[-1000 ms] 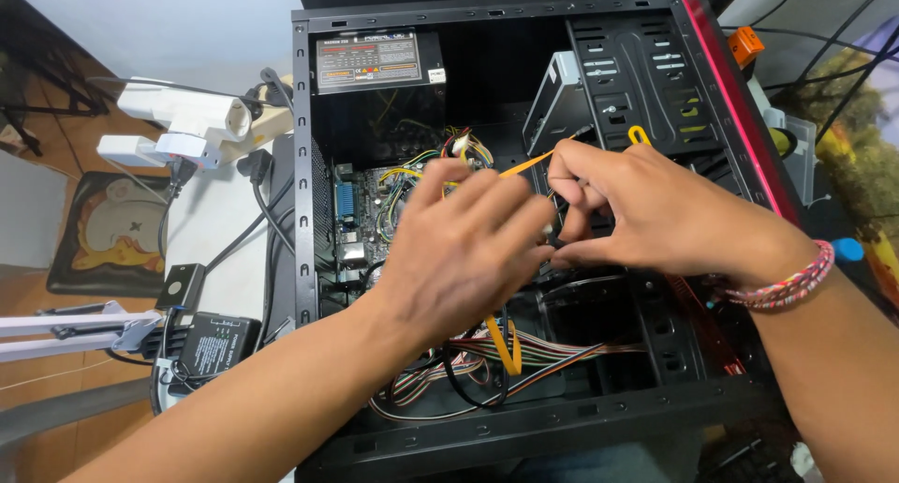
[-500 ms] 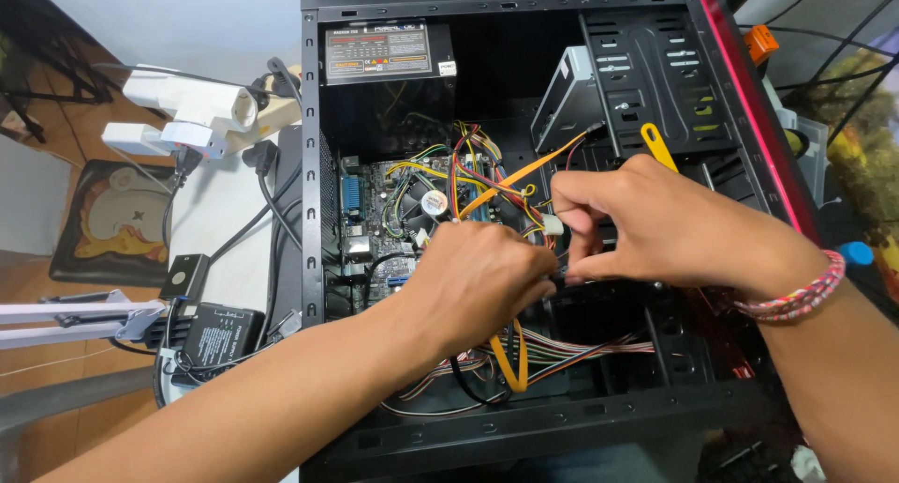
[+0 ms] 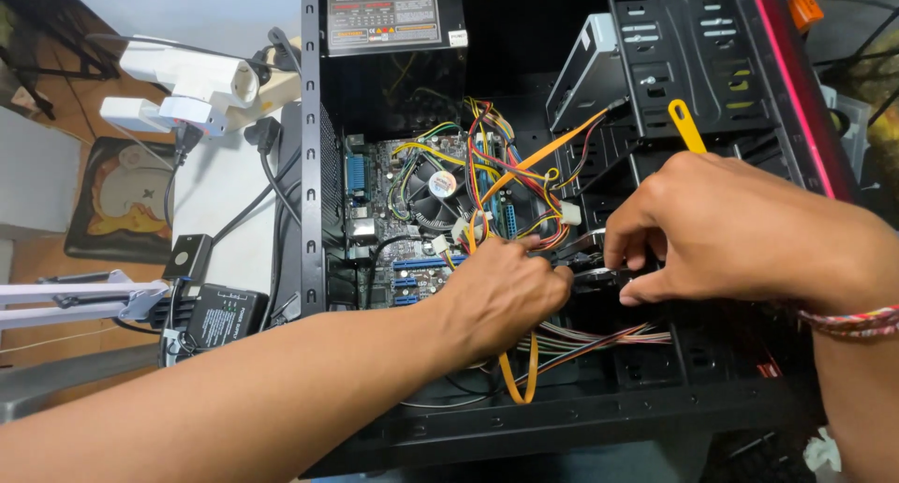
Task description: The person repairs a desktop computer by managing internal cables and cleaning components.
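An open black computer case lies on its side, showing a motherboard, a round CPU fan and a tangle of coloured wires. My left hand reaches in from the lower left, fingers closed around a black cable plug in the middle of the case. My right hand comes in from the right and pinches the same black plug from the other side. A woven bracelet sits on my right wrist. What lies beneath the hands is hidden.
A power supply fills the case's top left. A black drive cage and a yellow-handled tool are at upper right. Flat orange cables loop near the bottom edge. White adapters and a black power brick lie to the left.
Both hands have dropped lower and toward the right inside the case, uncovering the CPU fan and the wires. The view has shifted a little.
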